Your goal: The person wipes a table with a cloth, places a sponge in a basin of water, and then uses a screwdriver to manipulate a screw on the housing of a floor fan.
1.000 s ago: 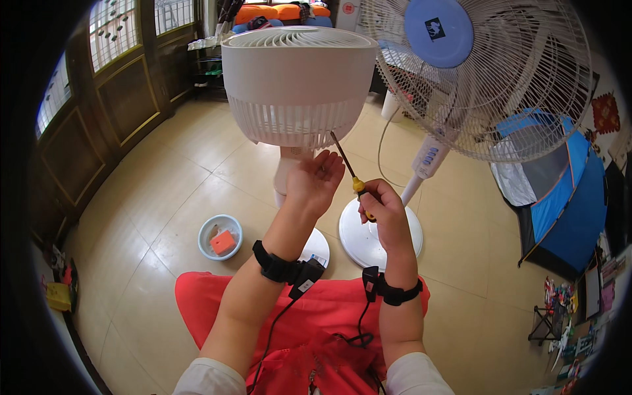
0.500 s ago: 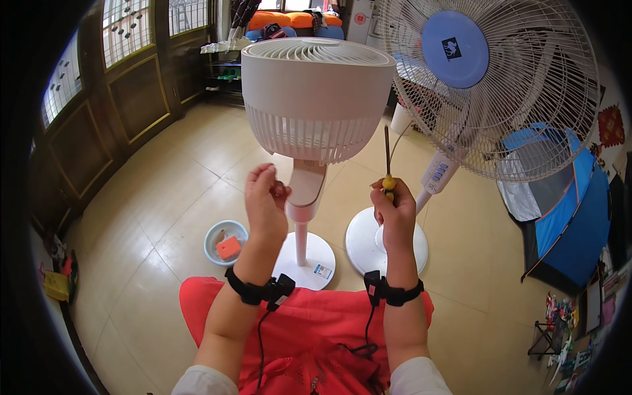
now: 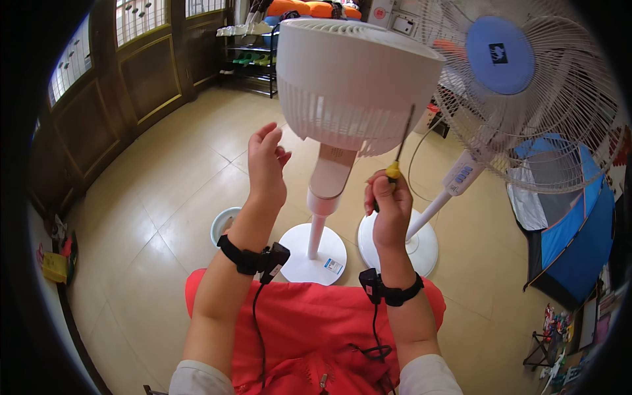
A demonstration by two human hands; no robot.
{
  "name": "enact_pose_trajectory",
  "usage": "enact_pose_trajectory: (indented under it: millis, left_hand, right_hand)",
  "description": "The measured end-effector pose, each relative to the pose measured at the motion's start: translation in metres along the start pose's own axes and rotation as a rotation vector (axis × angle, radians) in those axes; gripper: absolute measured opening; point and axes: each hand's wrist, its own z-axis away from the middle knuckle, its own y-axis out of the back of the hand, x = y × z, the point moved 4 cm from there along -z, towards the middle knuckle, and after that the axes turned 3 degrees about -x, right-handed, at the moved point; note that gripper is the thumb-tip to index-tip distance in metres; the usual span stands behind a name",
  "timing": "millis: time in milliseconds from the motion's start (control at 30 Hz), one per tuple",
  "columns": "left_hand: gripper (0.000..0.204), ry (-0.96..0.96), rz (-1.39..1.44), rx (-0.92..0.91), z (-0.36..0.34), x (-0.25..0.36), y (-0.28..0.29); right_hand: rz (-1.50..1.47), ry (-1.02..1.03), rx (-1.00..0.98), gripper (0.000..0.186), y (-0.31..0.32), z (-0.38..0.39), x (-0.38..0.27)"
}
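**Hand and tool position at the white fan**

The left hand (image 3: 266, 164) is raised with fingers loosely spread, holding nothing, just left of the white fan (image 3: 352, 85) head. The right hand (image 3: 388, 207) is closed around a screwdriver (image 3: 399, 155), shaft pointing up to the grille's lower edge. A larger pedestal fan (image 3: 520, 92) stands at right.

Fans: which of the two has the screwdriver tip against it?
The nearer drum-shaped white fan, its grille met by the screwdriver in the right hand; the blue-hubbed pedestal fan stands behind, untouched.
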Motion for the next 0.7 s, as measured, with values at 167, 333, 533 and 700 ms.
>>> enact_pose_trajectory:
  millis: [167, 333, 533, 700]
  left_hand:
    - [0.038, -0.069, 0.007, -0.029, -0.01, 0.003, -0.001]
    - [0.037, 0.008, 0.111, -0.042, -0.025, -0.019, 0.01]
    - [0.063, 0.066, -0.46, -0.263, -0.066, -0.114, 0.051]
    - [0.081, 0.208, -0.426, -0.783, -0.059, -0.137, 0.035]
  right_hand:
    - [-0.016, -0.072, -0.104, 0.022, -0.039, 0.01, 0.026]
    - [0.075, -0.123, -0.115, 0.028, -0.056, 0.017, 0.042]
    - [0.014, -0.076, -0.08, 0.018, -0.059, 0.018, 0.049]
    - [0.092, -0.026, -0.134, 0.019, -0.04, 0.027, 0.063]
